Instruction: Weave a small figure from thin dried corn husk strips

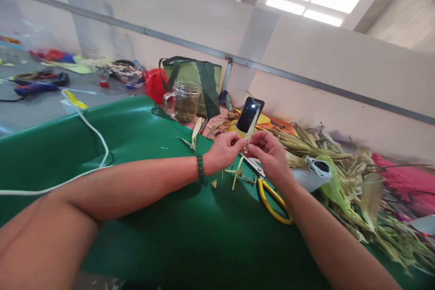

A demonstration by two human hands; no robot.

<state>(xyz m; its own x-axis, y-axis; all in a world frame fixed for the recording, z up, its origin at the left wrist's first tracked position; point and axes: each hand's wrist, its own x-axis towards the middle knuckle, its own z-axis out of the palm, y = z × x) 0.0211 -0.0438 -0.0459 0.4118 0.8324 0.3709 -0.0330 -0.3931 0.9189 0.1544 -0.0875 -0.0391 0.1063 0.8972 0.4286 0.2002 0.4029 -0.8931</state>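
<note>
Between my two hands, over the green mat (190,235), a pale strip of corn husk (253,123) stands upright. My left hand (224,152), with a beaded bracelet at the wrist, pinches its lower end. Close beside it, my right hand (270,156) has thumb and fingers closed on the same strip. Below the hands lie scissors (272,206) with yellow handles, their blades partly covered by my right hand. Small husk scraps (237,173) are scattered on the mat next to them. A smartphone (249,113) leans upright just behind the strip.
A glass mug (185,102) of brownish liquid stands before a green bag (209,84). Heaped dry husks (360,190) fill the right side, with a white roll (311,174) among them. A white cable (98,133) crosses the mat at left. Pink cloth (404,186) lies far right.
</note>
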